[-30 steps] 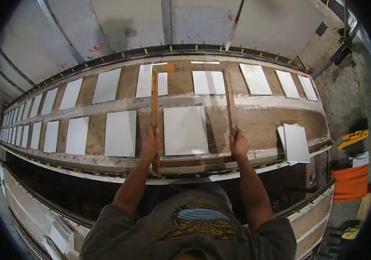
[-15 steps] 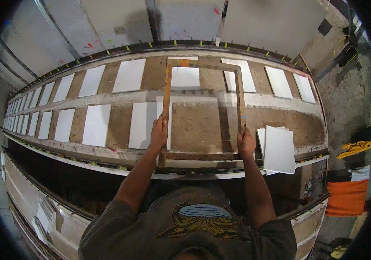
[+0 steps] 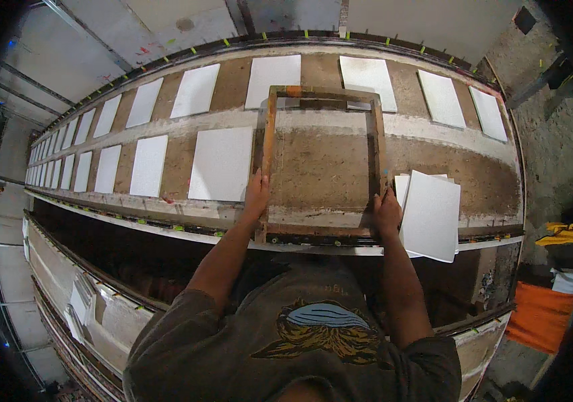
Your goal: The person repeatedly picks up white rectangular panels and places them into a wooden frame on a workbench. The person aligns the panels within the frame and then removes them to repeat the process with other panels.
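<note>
A rectangular wooden frame (image 3: 268,144) is held level over the long table (image 3: 447,142). What looks like thin see-through mesh spans it; brown table surface shows through. My left hand (image 3: 256,195) is closed around its left bar near the lower corner. My right hand (image 3: 387,213) grips the right bar low down. Just left of the frame lies a white rectangular sheet (image 3: 219,164). Beside my right hand is a small loose stack of white sheets (image 3: 432,216), overhanging the table's near edge. The frame's far bar passes over part of another white sheet (image 3: 368,75).
Two rows of spaced white sheets (image 3: 148,164) run along the table to the left. Rails with yellow-green marks (image 3: 306,35) line its edges. Behind me stands another table (image 3: 65,268). Orange cloth (image 3: 542,316) and yellow cloth (image 3: 561,234) lie at the right.
The frame has come lower, nearer the table, and sits right of the near-row sheet it overlapped before. Both hands keep their grip. The view has shifted.
</note>
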A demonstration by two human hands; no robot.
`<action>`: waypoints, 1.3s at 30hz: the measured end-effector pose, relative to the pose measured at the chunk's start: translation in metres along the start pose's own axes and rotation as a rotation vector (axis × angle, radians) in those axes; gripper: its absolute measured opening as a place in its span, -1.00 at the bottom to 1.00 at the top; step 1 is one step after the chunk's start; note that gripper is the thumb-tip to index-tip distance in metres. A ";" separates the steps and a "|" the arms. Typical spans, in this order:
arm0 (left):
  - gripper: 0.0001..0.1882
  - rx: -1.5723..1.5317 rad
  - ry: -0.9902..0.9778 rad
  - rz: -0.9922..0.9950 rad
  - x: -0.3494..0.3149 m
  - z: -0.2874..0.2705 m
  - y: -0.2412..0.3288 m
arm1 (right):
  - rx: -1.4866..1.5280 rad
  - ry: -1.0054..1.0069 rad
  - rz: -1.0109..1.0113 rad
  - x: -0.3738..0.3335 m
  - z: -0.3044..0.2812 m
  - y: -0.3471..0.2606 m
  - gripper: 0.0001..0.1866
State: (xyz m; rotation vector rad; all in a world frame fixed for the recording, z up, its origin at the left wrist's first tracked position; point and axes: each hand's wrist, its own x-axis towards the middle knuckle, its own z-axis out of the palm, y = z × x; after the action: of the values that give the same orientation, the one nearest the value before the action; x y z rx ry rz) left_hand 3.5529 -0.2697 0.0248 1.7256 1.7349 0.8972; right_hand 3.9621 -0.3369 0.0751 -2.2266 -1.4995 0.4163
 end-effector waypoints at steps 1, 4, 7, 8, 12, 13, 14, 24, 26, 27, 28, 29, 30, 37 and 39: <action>-0.43 0.008 0.000 -0.027 -0.002 0.001 0.001 | -0.015 -0.018 0.007 -0.001 -0.002 -0.001 -0.53; -0.42 0.022 -0.050 -0.107 -0.004 0.002 0.017 | -0.057 -0.054 0.040 -0.001 -0.011 -0.002 -0.52; -0.42 0.066 -0.103 -0.127 -0.003 0.006 0.017 | -0.074 -0.059 0.053 -0.001 -0.020 -0.001 -0.51; -0.42 0.108 -0.058 -0.086 -0.004 0.019 -0.006 | -0.070 -0.054 0.032 0.000 -0.020 0.000 -0.50; -0.44 0.022 -0.038 -0.044 -0.003 0.024 0.000 | -0.093 -0.016 0.027 0.005 -0.011 0.016 -0.48; -0.44 0.024 -0.039 -0.045 -0.003 0.023 0.002 | -0.098 -0.024 0.032 0.004 -0.010 0.017 -0.48; -0.44 0.026 -0.040 -0.047 -0.004 0.023 0.004 | -0.103 -0.033 0.036 0.004 -0.009 0.018 -0.47; -0.45 0.233 -0.018 -0.108 -0.012 0.021 0.031 | -0.128 -0.131 0.134 0.005 -0.009 0.018 -0.46; -0.45 0.261 0.016 -0.117 -0.014 0.026 0.019 | -0.116 -0.120 0.098 0.007 -0.007 0.018 -0.44; -0.44 0.274 0.029 -0.119 -0.013 0.029 0.012 | -0.111 -0.114 0.084 0.006 -0.005 0.015 -0.44; -0.45 0.281 0.002 -0.144 -0.011 0.028 0.011 | -0.094 -0.144 0.131 0.002 -0.013 0.001 -0.41; -0.46 0.290 -0.025 -0.168 -0.009 0.026 0.010 | -0.079 -0.171 0.179 -0.001 -0.021 -0.014 -0.39; -0.46 0.300 -0.057 -0.188 -0.008 0.025 0.013 | -0.119 -0.120 0.136 -0.002 -0.016 -0.004 -0.37; -0.49 0.105 -0.031 0.098 -0.007 0.039 0.123 | -0.195 0.326 0.081 0.021 -0.118 0.050 -0.51; -0.47 -0.078 -0.424 0.019 -0.018 0.063 0.183 | -0.300 0.310 0.222 0.042 -0.160 0.102 -0.39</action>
State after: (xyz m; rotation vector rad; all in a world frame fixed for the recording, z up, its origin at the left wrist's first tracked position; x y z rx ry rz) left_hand 3.7200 -0.2891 0.1226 1.7316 1.3886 0.5461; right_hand 4.1339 -0.3595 0.1622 -2.5574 -1.2210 -0.0990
